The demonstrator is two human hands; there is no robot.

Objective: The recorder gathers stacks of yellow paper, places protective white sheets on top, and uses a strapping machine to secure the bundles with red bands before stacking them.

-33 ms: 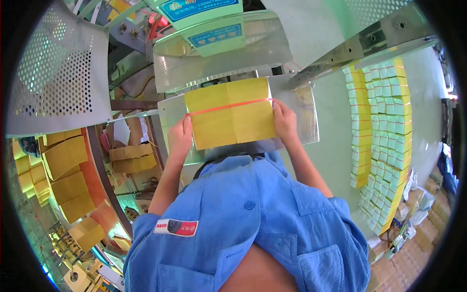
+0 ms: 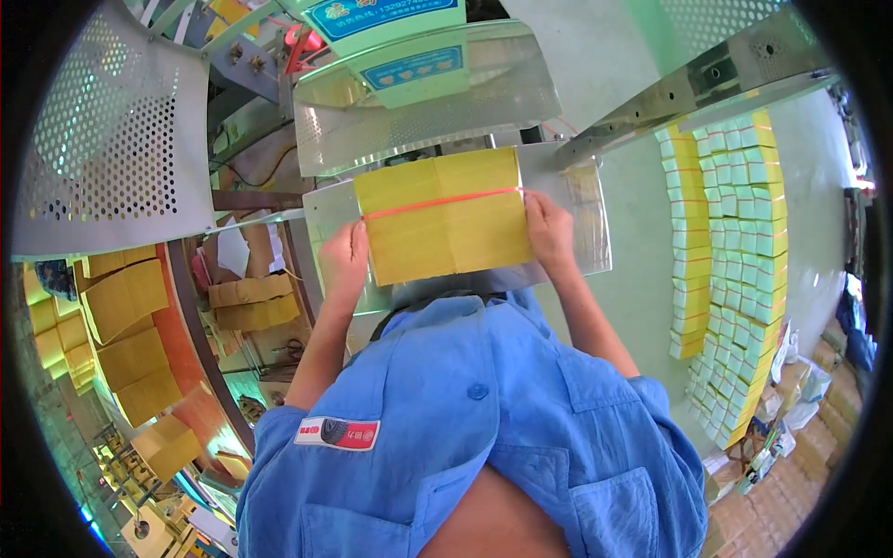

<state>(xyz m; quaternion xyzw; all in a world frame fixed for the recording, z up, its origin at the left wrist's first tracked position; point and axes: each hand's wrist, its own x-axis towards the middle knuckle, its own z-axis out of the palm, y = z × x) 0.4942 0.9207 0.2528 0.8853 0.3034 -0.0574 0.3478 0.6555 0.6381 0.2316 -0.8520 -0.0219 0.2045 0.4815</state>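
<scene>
A yellow paper stack, red band across it, sits over the metal desk; left hand and right hand hold its side edges, fingers curled; seemingly banding, the next move calling for even support

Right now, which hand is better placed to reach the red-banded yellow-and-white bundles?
Probably the right hand: at the right edge of the yellow rectangular paper packet, it's nearer the bundles than the left hand, opposite.
</scene>
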